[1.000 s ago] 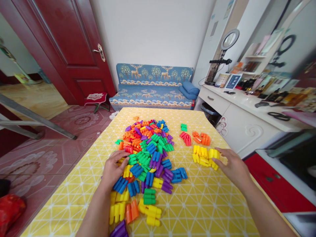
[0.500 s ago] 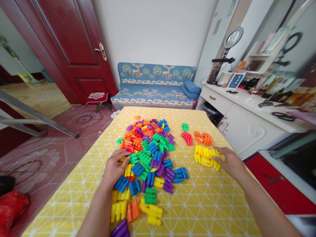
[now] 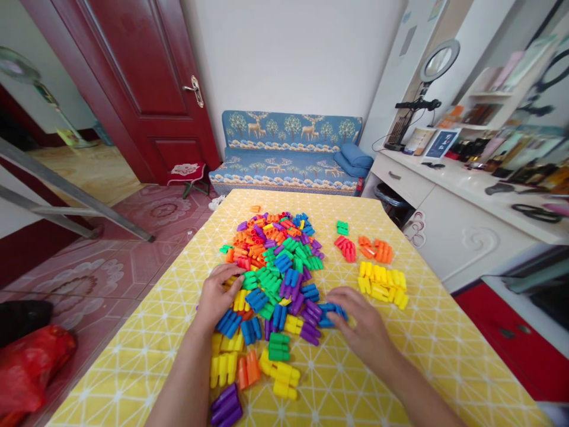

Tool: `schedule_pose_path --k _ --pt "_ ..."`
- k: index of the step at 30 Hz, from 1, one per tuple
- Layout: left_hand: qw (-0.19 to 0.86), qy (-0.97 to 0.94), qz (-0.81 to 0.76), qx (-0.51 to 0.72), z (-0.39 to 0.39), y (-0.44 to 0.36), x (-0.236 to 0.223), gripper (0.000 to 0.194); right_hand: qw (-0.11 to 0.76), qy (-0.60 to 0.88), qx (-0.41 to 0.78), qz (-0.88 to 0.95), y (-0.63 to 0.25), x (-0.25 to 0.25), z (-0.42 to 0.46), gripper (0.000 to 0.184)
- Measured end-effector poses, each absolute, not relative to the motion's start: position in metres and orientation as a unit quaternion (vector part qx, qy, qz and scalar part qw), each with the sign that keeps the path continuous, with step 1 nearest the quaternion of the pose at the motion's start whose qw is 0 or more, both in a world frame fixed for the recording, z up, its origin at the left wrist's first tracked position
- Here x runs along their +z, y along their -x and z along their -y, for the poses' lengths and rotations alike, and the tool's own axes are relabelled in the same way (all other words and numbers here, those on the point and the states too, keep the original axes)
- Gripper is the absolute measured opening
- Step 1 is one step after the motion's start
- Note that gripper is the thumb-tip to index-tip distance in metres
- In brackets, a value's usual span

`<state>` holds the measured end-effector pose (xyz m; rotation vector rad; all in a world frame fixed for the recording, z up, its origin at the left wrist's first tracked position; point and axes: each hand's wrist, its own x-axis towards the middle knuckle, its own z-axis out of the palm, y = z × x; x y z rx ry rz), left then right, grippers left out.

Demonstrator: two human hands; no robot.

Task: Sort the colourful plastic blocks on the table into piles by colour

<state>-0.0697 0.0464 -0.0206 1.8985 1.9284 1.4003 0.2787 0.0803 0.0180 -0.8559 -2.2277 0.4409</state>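
Right hand shifted from the grouped yellow tube-shaped plastic blocks to the blue tube-shaped plastic blocks

Position: the blue blocks lie on the yellow, white-lined tablecloth, at the right edge of the multicoloured heap of plastic blocks.

Nearest the wearer lies a purple ribbed plastic block. Just beyond are an orange ribbed plastic block and a green ribbed plastic block.

Grip: thumb and fingers of the right hand are parted around the blue blocks; firm closure cannot be confirmed. The left hand rests at the heap's left edge, fingers curled; whether it grips anything cannot be told.

Handling, as judged: light, stiff, smooth and somewhat slippery, unlikely to break. Best hold is a pinch across the outer tubes, clear of neighbouring pieces.

Farther right sit the yellow group, then orange plastic blocks, red plastic blocks and, farthest of these, a small bright-green plastic block. A blue deer-patterned fabric sofa stands beyond.
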Motion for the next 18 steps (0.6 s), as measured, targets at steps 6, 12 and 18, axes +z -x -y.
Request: schedule_pose_path --k 6,12,18 --pt "0.05 -0.622 -0.633 0.459 -0.046 0.07 -0.021 0.021 0.077 0.283 0.243 0.925 -0.22 0.016 -0.013 0.032" --pt "0.046 -0.62 -0.634 0.461 -0.047 0.07 -0.022 0.02 0.03 0.293 0.235 0.926 -0.211 0.011 -0.005 0.041" --pt "0.049 -0.621 -0.633 0.459 -0.047 0.069 -0.02 0.021 0.167 0.301 0.217 0.914 -0.214 0.007 -0.006 0.019"
